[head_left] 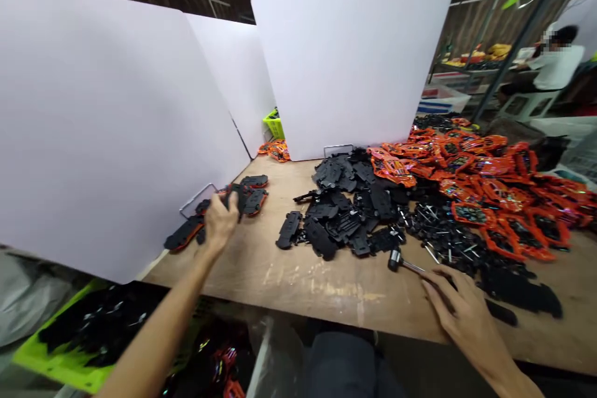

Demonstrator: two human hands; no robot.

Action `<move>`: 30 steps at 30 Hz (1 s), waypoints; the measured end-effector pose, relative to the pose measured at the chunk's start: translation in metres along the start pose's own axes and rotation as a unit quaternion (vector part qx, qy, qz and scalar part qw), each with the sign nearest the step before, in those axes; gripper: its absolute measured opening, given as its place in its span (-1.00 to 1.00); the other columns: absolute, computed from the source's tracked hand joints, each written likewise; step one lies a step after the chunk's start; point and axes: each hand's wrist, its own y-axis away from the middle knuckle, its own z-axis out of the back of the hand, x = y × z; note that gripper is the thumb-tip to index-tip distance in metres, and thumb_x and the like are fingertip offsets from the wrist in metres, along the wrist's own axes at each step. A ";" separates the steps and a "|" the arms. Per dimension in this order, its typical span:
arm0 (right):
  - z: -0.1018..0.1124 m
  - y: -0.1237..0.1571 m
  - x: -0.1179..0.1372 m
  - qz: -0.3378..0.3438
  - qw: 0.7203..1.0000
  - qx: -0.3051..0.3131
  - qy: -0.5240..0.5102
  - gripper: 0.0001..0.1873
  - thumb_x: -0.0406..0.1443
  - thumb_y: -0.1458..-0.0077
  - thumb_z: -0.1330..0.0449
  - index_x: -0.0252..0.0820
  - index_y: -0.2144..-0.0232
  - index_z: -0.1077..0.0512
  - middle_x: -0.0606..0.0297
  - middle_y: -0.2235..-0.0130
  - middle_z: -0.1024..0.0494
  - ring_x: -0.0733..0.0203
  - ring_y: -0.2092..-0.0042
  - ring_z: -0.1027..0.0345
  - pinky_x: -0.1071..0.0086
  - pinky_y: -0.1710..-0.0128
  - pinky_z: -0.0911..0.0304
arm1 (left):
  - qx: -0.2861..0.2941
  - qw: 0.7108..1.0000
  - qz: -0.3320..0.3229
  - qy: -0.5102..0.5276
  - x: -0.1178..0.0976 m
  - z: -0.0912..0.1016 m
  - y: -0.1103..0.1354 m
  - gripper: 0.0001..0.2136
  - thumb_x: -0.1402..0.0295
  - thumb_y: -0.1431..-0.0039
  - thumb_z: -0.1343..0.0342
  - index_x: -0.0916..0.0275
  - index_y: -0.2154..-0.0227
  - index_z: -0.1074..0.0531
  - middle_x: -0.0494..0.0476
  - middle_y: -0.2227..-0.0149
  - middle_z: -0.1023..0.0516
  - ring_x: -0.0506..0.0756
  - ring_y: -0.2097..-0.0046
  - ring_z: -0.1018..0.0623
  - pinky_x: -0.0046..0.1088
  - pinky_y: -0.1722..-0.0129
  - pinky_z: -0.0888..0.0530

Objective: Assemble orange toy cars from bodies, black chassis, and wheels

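Note:
My left hand [220, 219] is at the left side of the table, its fingers closed on a toy car [239, 196] with its black underside showing. Motion blur softens that car's outline. Around it lie several similar toy cars [185, 233], black with orange edges. On the right, my right hand [461, 308] is wrapped round the handle of a small hammer [395, 259], whose dark head is close to the tabletop. Between the hands is a heap of black chassis plates [338, 214]. Small black parts with metal axles [441, 230] are piled beyond the hammer.
Orange car body shells [485, 180] are heaped at the right. White partition boards [354, 62] stand on metal brackets along the table's [298, 286] back and left. A green crate [69, 354] sits below the left edge. Another person [557, 65] sits at the far right.

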 end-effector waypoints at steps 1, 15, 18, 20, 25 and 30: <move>0.000 -0.004 0.003 -0.010 1.000 0.001 -0.007 -0.71 -0.14 -0.41 -0.06 -0.06 -0.02 -0.49 0.06 -0.03 -0.51 -0.14 -0.05 -0.45 -0.05 -0.05 -0.33 | -0.012 1.000 -0.015 -0.015 0.001 0.001 -0.024 -0.67 0.24 -0.33 0.00 0.42 0.03 -0.36 0.69 -0.14 -0.41 0.54 -0.24 -0.39 0.12 -0.17 -0.29; 0.011 -0.072 0.020 -0.020 1.000 -0.020 -0.006 -0.76 -0.22 -0.42 -0.09 -0.05 -0.02 -0.51 0.11 -0.04 -0.52 -0.06 -0.08 -0.43 -0.02 -0.12 -0.30 | 0.254 0.915 -0.312 0.044 -0.058 -0.148 -0.028 -0.63 0.11 -0.04 -0.34 0.23 0.15 -0.60 0.28 0.07 -0.67 0.28 0.02 -0.59 -0.23 -0.03 -0.45; 0.036 -0.057 -0.012 -0.061 0.996 -0.055 0.016 -0.74 -0.15 -0.40 -0.11 -0.07 0.03 -0.53 0.11 0.01 -0.53 -0.05 -0.04 -0.46 0.03 -0.12 -0.33 | 0.270 0.914 -0.290 0.083 -0.059 -0.145 -0.041 -0.62 0.00 -0.14 -0.22 0.24 0.23 -0.60 0.24 0.30 -0.69 0.23 0.26 -0.62 -0.26 0.20 -0.50; 0.051 -0.042 -0.031 -0.087 0.994 -0.066 0.022 -0.72 -0.11 -0.39 -0.11 -0.08 0.07 -0.55 0.12 0.04 -0.55 -0.04 -0.03 -0.47 0.05 -0.10 -0.35 | 0.281 0.912 -0.279 0.105 -0.058 -0.136 -0.047 -0.57 -0.08 -0.09 -0.23 0.25 0.29 -0.59 0.19 0.41 -0.66 0.18 0.39 -0.58 -0.32 0.35 -0.49; 0.058 -0.042 -0.029 -0.110 0.991 -0.072 -0.012 -0.74 -0.13 -0.39 -0.12 -0.09 0.10 -0.55 0.15 0.07 -0.57 -0.01 0.02 -0.49 0.08 -0.08 -0.35 | 0.261 0.912 -0.275 0.156 -0.066 -0.119 -0.032 -0.53 -0.12 -0.08 -0.21 0.26 0.32 -0.54 0.17 0.36 -0.63 0.14 0.37 -0.58 -0.39 0.46 -0.52; 0.019 -0.109 0.035 -0.057 0.985 -0.052 -0.152 -0.77 -0.21 -0.40 -0.12 -0.08 0.02 -0.52 0.15 0.04 -0.57 0.04 0.04 -0.49 0.15 -0.05 -0.39 | 0.173 0.918 -0.301 0.191 -0.088 -0.101 0.011 -0.63 0.03 -0.25 -0.12 0.25 0.15 -0.52 0.18 0.19 -0.64 0.08 0.32 -0.61 -0.46 0.40 -0.57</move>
